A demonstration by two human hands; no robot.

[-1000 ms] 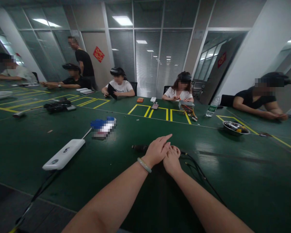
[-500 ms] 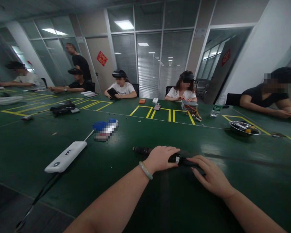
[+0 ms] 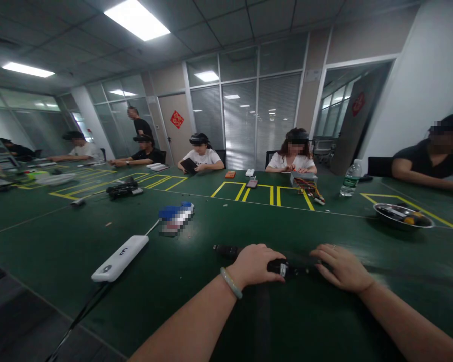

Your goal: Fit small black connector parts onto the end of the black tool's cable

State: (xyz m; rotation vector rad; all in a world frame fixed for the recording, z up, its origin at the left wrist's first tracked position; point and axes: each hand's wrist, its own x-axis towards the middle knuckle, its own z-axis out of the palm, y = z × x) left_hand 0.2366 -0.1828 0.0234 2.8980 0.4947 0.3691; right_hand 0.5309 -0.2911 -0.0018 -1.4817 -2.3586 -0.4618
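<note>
Glass panes (image 3: 206, 125) with blinds (image 3: 241, 125) stand at the back of the room, and bright lights (image 3: 136, 19) shine above. Across a big green bench (image 3: 166, 291) sit people (image 3: 202, 158) with black gear (image 3: 298, 134) on their heads. Yellow tape (image 3: 272, 196) makes lines on the green top.

On the near side is a black rod (image 3: 229, 251). The left grip (image 3: 253, 264) is clamped on it, and a small white tag (image 3: 283, 270) shows between finger and thumb. That wrist wears a pale bangle (image 3: 230, 283). The right grip (image 3: 342, 266) is past the rod's other end, by a dark cord (image 3: 304, 262) that looks smeared; I cannot tell if its fingers pinch the cord or just touch it.

Off to the left is a white bar (image 3: 120, 259) (it has a black 3 on it). A white wire (image 3: 153, 228) runs from it to a blurry blue and white thing (image 3: 176, 218). Far right, a shiny bowl (image 3: 394, 224) holds black and yellow bits (image 3: 410, 219), and a bottle (image 3: 350, 182) stands behind it.
</note>
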